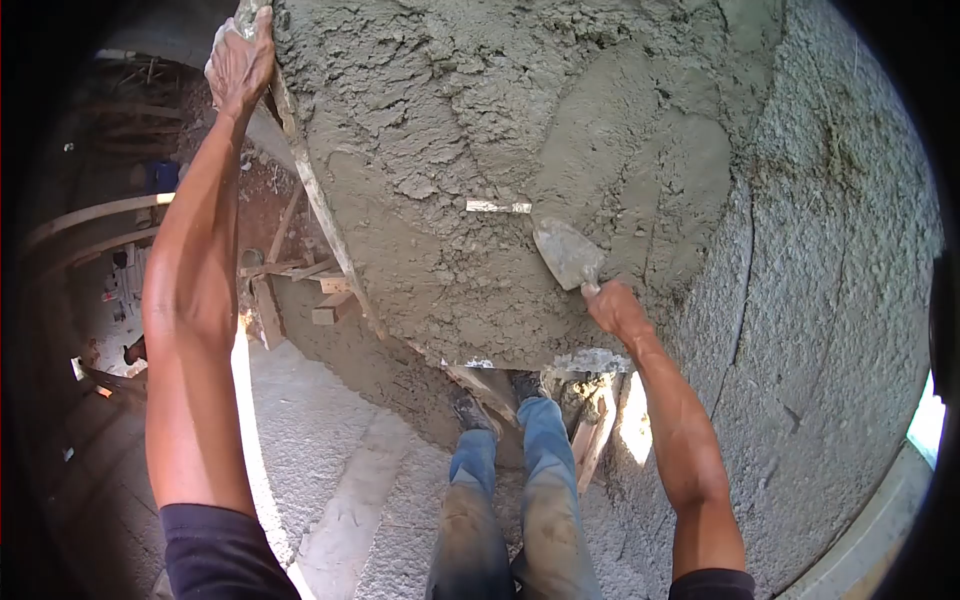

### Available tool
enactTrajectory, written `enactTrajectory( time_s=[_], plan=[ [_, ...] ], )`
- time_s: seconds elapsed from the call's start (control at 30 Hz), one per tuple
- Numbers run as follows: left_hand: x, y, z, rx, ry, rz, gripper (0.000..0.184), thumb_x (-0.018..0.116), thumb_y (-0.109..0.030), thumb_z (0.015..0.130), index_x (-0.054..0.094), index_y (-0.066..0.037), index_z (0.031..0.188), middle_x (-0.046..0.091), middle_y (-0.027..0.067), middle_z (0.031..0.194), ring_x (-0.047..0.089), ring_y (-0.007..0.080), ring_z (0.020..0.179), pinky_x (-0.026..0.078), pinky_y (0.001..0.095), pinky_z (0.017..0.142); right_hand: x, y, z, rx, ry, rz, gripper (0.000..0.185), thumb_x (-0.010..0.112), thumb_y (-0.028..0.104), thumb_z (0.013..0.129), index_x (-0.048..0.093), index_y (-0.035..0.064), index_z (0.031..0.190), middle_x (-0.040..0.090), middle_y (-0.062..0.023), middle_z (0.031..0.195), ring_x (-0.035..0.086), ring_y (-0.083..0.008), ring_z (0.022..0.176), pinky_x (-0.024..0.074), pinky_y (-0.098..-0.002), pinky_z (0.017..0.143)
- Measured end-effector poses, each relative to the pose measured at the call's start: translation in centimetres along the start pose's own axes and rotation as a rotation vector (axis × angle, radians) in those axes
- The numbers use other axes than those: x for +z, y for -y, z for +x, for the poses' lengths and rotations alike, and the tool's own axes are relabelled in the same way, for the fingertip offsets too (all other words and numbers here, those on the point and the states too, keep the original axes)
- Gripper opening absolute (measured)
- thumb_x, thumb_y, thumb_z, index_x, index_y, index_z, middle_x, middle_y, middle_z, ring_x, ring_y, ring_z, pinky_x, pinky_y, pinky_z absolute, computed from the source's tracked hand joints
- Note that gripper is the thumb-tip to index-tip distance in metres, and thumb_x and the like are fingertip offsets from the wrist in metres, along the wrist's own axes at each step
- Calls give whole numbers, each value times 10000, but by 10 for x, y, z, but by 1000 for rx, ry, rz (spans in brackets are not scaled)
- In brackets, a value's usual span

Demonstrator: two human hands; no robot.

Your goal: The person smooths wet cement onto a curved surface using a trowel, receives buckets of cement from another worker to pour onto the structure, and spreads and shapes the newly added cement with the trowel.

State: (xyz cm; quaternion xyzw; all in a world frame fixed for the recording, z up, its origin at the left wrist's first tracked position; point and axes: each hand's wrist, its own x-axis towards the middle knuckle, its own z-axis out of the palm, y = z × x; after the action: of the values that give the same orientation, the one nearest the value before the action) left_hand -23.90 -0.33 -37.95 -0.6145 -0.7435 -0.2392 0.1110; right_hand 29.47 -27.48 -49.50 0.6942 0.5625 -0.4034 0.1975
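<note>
My right hand (pixel 620 312) is closed round the handle of a trowel (pixel 568 254), whose blade lies against the wet grey mortar (pixel 410 240) on the wall. To the left of the blade, a small pale strip (pixel 498 207) sits on the mortar. At the upper left my left hand (pixel 240 62) grips the top of a long wooden batten (pixel 318 200), which runs down along the mortar's left edge. Part of the batten's top is hidden by the fingers.
Rough grey wall (pixel 820 250) extends to the right, with a thin dark crack line. My legs in jeans (pixel 545 470) are below. Wooden pieces (pixel 332 300) and a blue object (pixel 162 176) lie at the left. Planks (pixel 594 430) stand under the mortar's lower edge.
</note>
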Motion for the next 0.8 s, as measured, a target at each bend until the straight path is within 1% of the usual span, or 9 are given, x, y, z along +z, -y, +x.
enactTrajectory(
  time_s=[0.03,0.1,0.13,0.27,0.37,0.4,0.53,0.6,0.8],
  plan=[
    [6,-2,-11,42,-213,-21,962,314,-741,847,406,93,1319,366,336,1379,338,421,1318,261,555,1052,20,-26,-13,41,2,-79,511,554,409,863,663,-87,925,616,-335,952,602,-459,972,487,-442,849],
    [-18,-45,-51,-5,46,-86,858,381,-686,875,417,42,1326,402,275,1370,377,344,1282,243,533,1071,57,-77,-50,14,-138,-89,478,593,401,828,675,-69,799,632,-324,879,637,-446,875,526,-458,768],
    [-22,-73,-81,252,-121,-154,785,432,-668,872,461,-8,1295,479,215,1302,447,296,1200,310,507,1029,64,-87,-69,38,-123,-111,452,615,370,803,666,-79,812,635,-322,856,640,-443,860,512,-465,799],
    [-19,-162,-254,566,377,-158,570,653,-515,798,577,-65,1139,582,115,1089,521,232,1047,422,395,904,107,-118,-92,-106,-104,-205,506,606,289,787,522,-54,1149,613,-271,1043,627,-442,895,508,-474,817],
    [-19,-184,-292,645,376,-197,347,676,-273,801,579,-43,1042,572,82,985,524,226,949,415,331,780,85,-99,-83,-139,8,-369,414,504,292,861,550,9,1159,610,-234,1129,634,-377,958,508,-460,808],
    [-12,-184,-293,637,366,-202,347,676,-273,801,579,-43,1042,572,82,985,524,226,949,415,331,780,89,-110,-69,-301,-122,-416,329,467,255,889,551,50,1131,628,-185,1080,651,-343,899,515,-439,798],
    [7,-175,-279,727,372,13,148,578,-160,823,589,-69,939,540,54,890,511,194,898,404,319,747,-53,-23,-33,-481,-512,-666,161,480,235,906,518,98,981,590,-109,841,660,-285,719,550,-415,631],
    [12,-176,-275,789,334,63,91,549,-141,825,589,-84,883,525,43,858,504,184,885,399,308,735,-140,9,-6,-532,-585,-789,239,493,334,926,464,98,951,589,-136,844,662,-325,683,544,-457,541],
    [15,-177,-282,864,260,83,72,559,-148,806,603,-92,803,529,37,826,504,166,887,391,288,730,-331,78,5,-460,-786,-803,328,449,385,952,482,59,967,616,-221,791,633,-399,717,500,-493,599]
  ],
)
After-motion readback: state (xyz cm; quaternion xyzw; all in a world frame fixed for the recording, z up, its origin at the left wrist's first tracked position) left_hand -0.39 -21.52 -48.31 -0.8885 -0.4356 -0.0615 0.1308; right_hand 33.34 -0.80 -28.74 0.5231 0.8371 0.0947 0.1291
